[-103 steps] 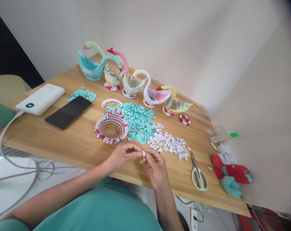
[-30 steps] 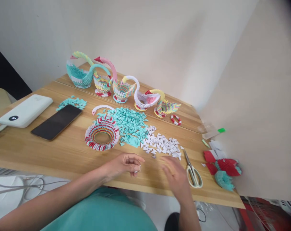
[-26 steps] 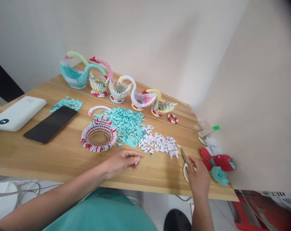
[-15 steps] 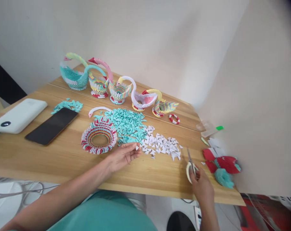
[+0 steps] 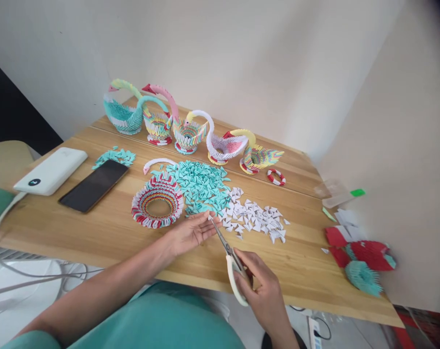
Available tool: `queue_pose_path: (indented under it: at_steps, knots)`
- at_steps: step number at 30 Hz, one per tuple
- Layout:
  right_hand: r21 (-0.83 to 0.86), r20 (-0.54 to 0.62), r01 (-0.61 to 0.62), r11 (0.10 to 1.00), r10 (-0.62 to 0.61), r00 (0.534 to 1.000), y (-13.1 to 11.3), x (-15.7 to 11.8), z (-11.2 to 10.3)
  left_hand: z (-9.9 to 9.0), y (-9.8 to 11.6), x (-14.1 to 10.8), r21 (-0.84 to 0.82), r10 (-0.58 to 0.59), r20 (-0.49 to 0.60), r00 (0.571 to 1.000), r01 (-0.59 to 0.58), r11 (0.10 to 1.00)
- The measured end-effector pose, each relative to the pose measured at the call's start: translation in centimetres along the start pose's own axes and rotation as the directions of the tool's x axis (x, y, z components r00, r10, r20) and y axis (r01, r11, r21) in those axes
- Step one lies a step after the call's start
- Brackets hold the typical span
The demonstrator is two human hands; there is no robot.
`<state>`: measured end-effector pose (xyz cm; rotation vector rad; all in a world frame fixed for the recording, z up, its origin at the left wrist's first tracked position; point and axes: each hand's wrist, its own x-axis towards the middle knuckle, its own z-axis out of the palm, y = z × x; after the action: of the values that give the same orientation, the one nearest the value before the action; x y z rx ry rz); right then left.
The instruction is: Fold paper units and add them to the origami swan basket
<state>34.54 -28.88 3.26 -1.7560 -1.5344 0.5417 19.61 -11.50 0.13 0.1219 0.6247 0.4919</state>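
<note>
- Wooden worktop [image 5: 107, 232], paper swans [image 5: 189, 138] behind
- Left hand [image 5: 189, 234]: grip pinched on small white piece [image 5: 210, 218]
- Right hand [image 5: 261, 286]: grip clamped around scissors [image 5: 227, 249], pointed at that piece

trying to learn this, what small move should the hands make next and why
Probably a careful, small snip with the scissors at the white paper piece: the left hand pinches that piece, and the right hand holds the scissors pointing right at it. Whether they straddle the paper is too small to tell, so checking alignment first seems wise.
</note>
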Motion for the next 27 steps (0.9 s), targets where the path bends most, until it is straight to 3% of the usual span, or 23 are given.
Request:
queue_pose_path:
  at_steps: [19, 22, 25, 27]
  knots:
    - [-0.162, 0.009, 0.142, 0.977, -0.143, 0.990, -0.1, 0.5, -0.7, -0.4, 0.2, -0.1, 0.050, -0.005, 0.081, 0.997, 0.001, 0.999]
    - [-0.262, -0.020, 0.192, 0.946, -0.205, 0.979, -0.3, 0.4, -0.4, -0.4, 0.2, -0.2, 0.144, 0.111, 0.091, 0.990, -0.123, 0.982]
    - [-0.413, -0.043, 0.222, 0.883, -0.263, 0.964, -0.3, 0.3, 0.1, -0.3, 0.2, -0.3, 0.218, 0.282, 0.126, 0.951, -0.304, 0.928]
    - [-0.481, -0.051, 0.232, 0.845, -0.291, 0.955, -0.1, 0.3, 0.5, -0.2, 0.2, -0.3, 0.237, 0.331, 0.138, 0.933, -0.356, 0.904]
